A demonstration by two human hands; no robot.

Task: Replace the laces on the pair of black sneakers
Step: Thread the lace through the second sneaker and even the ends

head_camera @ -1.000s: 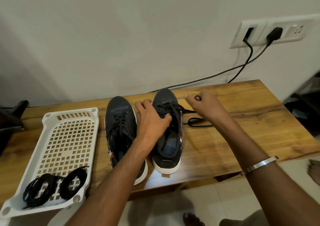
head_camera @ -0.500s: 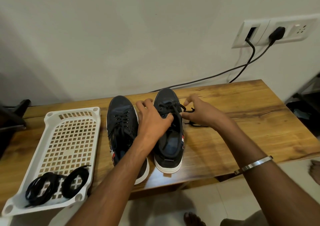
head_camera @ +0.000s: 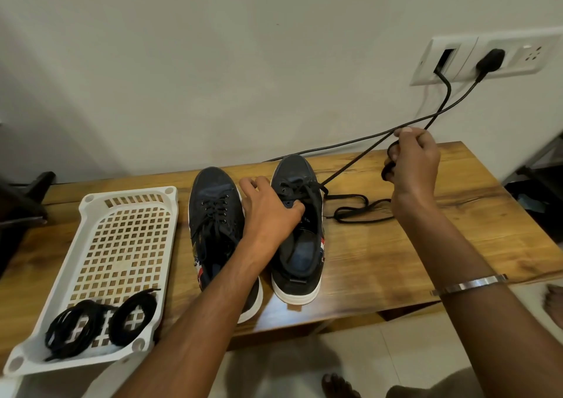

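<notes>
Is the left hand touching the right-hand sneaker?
Touching. The head view shows the left hand gripping the right-hand sneaker, thumb curled over its tongue.

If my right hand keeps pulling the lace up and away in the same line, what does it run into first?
Probably the black power cables hanging right behind the right hand, then the white wall. Depth is unclear, so the hand may still have some room. The taut black shoelace points that way.

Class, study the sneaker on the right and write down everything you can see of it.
The right sneaker is dark fabric with a white sole and a red, white and blue side mark. It stands upright on the wooden bench, toe to the wall. The left hand grips its tongue area. Its lace, half undone, runs taut to the raised right hand; slack loops lie beside it.
</notes>
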